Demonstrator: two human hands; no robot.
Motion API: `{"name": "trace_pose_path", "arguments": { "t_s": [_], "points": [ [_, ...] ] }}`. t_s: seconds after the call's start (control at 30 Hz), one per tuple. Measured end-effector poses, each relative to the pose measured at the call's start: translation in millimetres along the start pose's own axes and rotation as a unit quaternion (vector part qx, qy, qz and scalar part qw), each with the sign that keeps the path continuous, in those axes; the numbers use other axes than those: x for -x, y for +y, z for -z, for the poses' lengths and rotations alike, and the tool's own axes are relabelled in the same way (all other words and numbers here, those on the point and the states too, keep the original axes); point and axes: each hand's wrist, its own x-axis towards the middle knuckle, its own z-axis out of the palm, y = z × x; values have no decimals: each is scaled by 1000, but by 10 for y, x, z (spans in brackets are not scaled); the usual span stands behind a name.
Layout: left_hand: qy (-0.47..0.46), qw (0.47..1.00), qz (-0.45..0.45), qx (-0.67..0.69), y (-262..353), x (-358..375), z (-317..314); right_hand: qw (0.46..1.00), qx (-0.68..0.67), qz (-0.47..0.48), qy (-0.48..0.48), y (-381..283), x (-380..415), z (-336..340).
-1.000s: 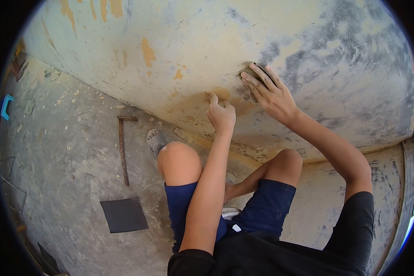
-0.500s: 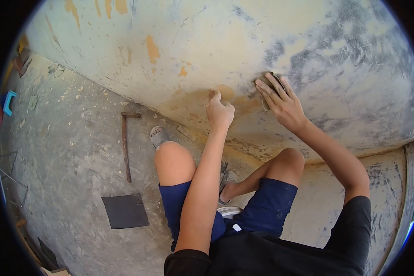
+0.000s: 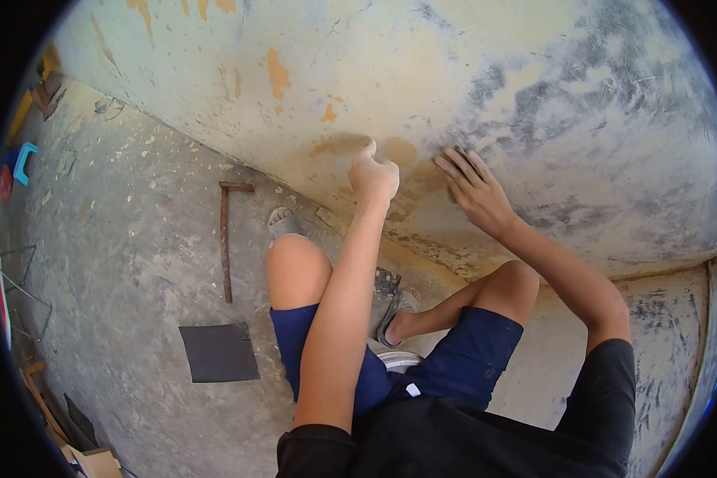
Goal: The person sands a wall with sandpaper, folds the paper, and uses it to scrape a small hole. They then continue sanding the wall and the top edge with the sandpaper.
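My left hand (image 3: 373,177) is closed, with one digit stretched up against the stained wall (image 3: 406,88); whatever its fingers hold, if anything, is hidden. To its right, my right hand (image 3: 479,193) lies with its fingers pressed on the wall beside a brown patch. The worn sandpaper under those fingers is almost wholly covered now, though its edges showed a moment ago. Around both hands the surface has pale, yellow-brown and dark grey scuffed areas.
A dark square sheet (image 3: 219,353) and a rusty L-shaped bar (image 3: 226,243) lie on the concrete floor (image 3: 127,263) at left. Farther left are a blue plastic object (image 3: 25,163) and a cardboard box (image 3: 97,462). My bent knees are close to the wall.
My right hand has slid slightly down the wall, and the sandpaper's edges have gone out of sight beneath it. My left hand has shifted slightly. The camera view has moved a little.
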Motion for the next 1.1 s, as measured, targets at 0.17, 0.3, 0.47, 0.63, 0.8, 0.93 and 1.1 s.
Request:
{"name": "trace_pose_path", "arguments": {
  "t_s": [0.17,0.3,0.47,0.63,0.8,0.93,1.1],
  "points": [
    [-24,998,-33,-55,199,30,122,1000,-4,-5,28,-3,156,-192],
    [5,993,-78,-94,189,50,77,1000,11,-8,-1,-262,-540,-365],
    [31,993,-105,-32,158,33,10,998,19,-38,51,-314,-586,-435],
    [6,994,-96,-45,116,-46,-18,997,-8,-61,38,-163,-186,-215],
    [19,996,-91,7,104,40,-41,998,30,-52,34,-346,-700,-280],
    [31,995,-93,33,-7,-12,-113,996,41,-64,40,-308,-648,-272],
    [16,996,-91,19,1,-68,-39,990,6,-123,65,-188,-278,-213]
  ]
}}
